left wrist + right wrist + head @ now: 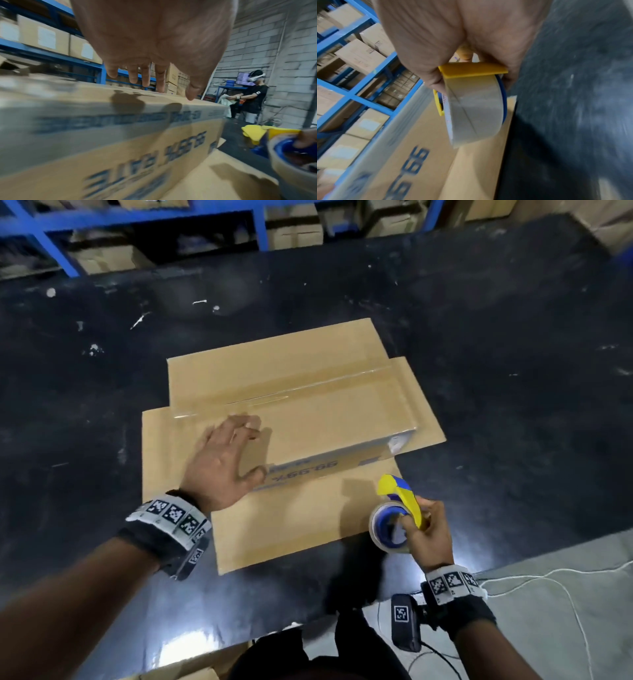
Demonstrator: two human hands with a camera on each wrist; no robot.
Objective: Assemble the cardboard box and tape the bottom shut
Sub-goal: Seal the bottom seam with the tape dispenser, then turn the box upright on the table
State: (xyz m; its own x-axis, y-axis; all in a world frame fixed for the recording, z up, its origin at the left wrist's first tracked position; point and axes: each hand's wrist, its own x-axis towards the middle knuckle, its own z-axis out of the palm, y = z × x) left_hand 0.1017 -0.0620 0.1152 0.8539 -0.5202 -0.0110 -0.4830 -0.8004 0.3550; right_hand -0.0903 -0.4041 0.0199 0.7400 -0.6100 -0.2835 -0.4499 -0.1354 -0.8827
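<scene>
A brown cardboard box stands upside down on the black table, its lower flaps spread flat around it. Clear tape runs along the seam of its upper face and down the right end. My left hand hovers with spread, straight fingers over the box's near left corner; in the left wrist view the fingertips hang just above the box. My right hand grips a yellow and blue tape dispenser with a clear tape roll, off the box's near right corner, above the near flap.
Blue shelving full of cardboard cartons runs behind the table. The table's near edge is by my right wrist, with white cable on the grey floor beyond. Another person stands far right by a block wall.
</scene>
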